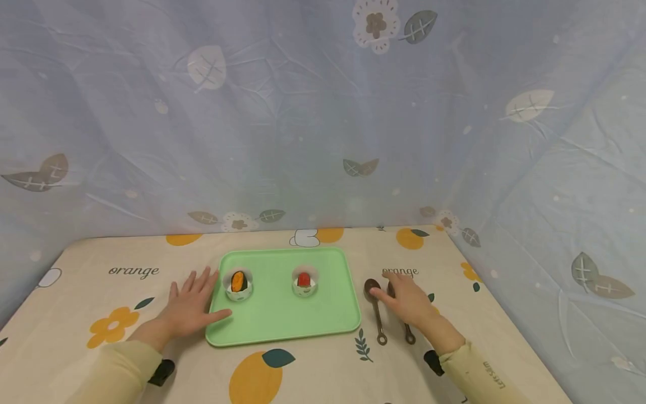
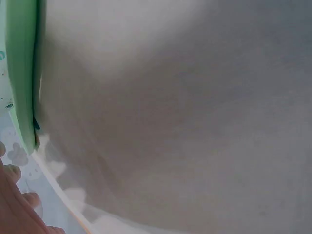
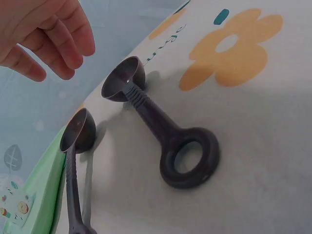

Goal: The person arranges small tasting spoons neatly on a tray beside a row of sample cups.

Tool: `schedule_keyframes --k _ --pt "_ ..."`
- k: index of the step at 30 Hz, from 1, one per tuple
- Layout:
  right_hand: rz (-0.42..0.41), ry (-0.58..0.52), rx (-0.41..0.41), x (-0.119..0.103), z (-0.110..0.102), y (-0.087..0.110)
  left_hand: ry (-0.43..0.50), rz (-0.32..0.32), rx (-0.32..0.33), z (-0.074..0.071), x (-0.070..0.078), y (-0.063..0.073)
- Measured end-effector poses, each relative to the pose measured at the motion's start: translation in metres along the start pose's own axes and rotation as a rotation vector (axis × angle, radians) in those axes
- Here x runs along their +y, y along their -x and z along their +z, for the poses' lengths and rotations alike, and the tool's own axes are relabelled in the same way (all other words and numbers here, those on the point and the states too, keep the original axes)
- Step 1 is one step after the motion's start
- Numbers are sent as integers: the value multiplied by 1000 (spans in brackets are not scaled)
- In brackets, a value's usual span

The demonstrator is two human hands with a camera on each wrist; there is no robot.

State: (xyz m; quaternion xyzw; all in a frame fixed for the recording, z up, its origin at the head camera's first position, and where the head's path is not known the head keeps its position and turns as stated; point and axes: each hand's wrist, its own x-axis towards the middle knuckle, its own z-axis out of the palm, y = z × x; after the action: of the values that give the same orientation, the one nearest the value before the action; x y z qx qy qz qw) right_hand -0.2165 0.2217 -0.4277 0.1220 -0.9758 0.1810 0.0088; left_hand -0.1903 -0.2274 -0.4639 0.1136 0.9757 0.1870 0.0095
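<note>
My left hand (image 1: 189, 307) lies at the left rim of a green tray (image 1: 282, 320), fingers spread and thumb reaching over the edge. My right hand (image 1: 411, 300) hovers over two dark brown measuring spoons, its fingers loosely bent and holding nothing. In the right wrist view, its fingertips (image 3: 73, 58) are apart from both bowls. The nearer spoon (image 3: 156, 119) has a deep round bowl and a ring-ended handle; the hand partly hides it in the head view. The other spoon (image 1: 373, 292) lies between it and the tray.
On the tray stand two small patterned cups: the left cup (image 1: 239, 294) holds an orange-and-black sushi-like piece (image 1: 238, 281), the right cup (image 1: 305, 290) a red-topped piece (image 1: 304, 279). A cream cloth (image 1: 176, 370) printed with oranges covers the table. Pale curtains (image 1: 282, 112) hang behind and at right.
</note>
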Motion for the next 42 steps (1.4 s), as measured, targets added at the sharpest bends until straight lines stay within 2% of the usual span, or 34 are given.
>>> schedule_keyframes --k 9,16,28,38,42 --pt "72 -7 -30 -7 5 0 -55 12 -30 9 -3 -2" --pt "89 -5 -44 -8 9 1 -134 47 -67 11 0 2" --pt "144 23 -114 -8 15 6 -124 63 -78 9 1 1" --pt "177 91 -138 -6 26 3 -65 76 -95 7 2 2" --pt "193 84 -142 -7 28 2 -61 75 -96 8 2 3"
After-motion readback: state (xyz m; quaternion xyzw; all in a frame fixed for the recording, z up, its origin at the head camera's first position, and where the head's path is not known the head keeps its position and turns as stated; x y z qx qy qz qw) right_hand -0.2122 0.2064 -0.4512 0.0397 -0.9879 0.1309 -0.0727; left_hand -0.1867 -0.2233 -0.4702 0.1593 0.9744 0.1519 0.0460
